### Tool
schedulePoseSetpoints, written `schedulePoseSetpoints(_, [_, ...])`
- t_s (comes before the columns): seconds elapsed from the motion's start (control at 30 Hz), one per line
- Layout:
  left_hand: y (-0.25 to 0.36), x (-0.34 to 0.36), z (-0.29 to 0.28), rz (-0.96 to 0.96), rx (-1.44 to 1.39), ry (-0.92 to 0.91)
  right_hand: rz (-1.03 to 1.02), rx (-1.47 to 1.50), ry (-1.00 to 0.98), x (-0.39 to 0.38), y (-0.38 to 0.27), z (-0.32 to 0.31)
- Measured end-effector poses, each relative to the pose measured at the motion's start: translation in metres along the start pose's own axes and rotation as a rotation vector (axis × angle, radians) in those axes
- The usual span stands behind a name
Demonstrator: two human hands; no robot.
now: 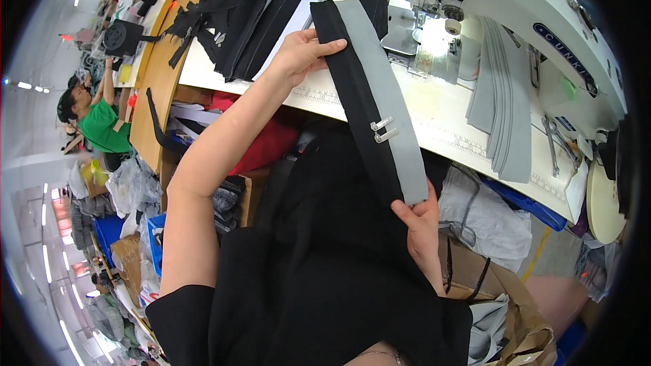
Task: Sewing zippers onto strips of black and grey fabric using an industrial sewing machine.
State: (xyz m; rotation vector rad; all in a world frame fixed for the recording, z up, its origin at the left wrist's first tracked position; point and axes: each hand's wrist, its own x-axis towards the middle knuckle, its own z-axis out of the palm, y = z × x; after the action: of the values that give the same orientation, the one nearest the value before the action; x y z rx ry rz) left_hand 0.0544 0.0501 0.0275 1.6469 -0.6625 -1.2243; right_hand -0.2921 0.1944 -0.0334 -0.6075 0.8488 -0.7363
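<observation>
A long band, black [345, 88] along one side and grey [388, 95] along the other, stretches between my hands in front of the sewing table. My left hand [305, 54] pinches its upper end, thumb on top. My right hand [419, 224] grips the lower end near my lap. Two small pale metal pieces, apparently zipper sliders [382, 129], sit on the band where black meets grey, below its middle.
The white table [434, 129] holds a white sewing machine [556, 41], stacked grey strips [498, 108], black strips [244, 34] and metal tools [556, 142]. At left, a person in green [102, 122] works at another bench. Bags and a cardboard box [508, 298] lie below.
</observation>
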Motion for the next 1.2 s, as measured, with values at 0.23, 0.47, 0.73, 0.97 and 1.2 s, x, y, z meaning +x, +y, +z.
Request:
schedulePoseSetpoints(0.23, [-0.008,0.008,0.008,0.05,-0.097,0.144,0.056,-0.084,0.056,-0.002,-0.001,-0.005])
schedulePoseSetpoints(0.47, [-0.018,0.01,0.001,-0.052,-0.259,0.031,0.022,-0.149,0.054,-0.008,-0.004,-0.011])
schedulePoseSetpoints(0.73, [0.021,-0.014,0.028,-0.197,0.039,-0.161,-0.042,-0.151,-0.117,-0.009,0.0,-0.006])
schedulePoseSetpoints(0.97, [0.16,0.146,0.043,0.707,0.253,0.265,-0.097,-0.235,-0.004,0.003,0.019,-0.011])
schedulePoseSetpoints(1.2, [0.108,0.087,0.05,0.708,0.283,-0.053,-0.323,-0.954,0.437,0.019,0.054,-0.047])
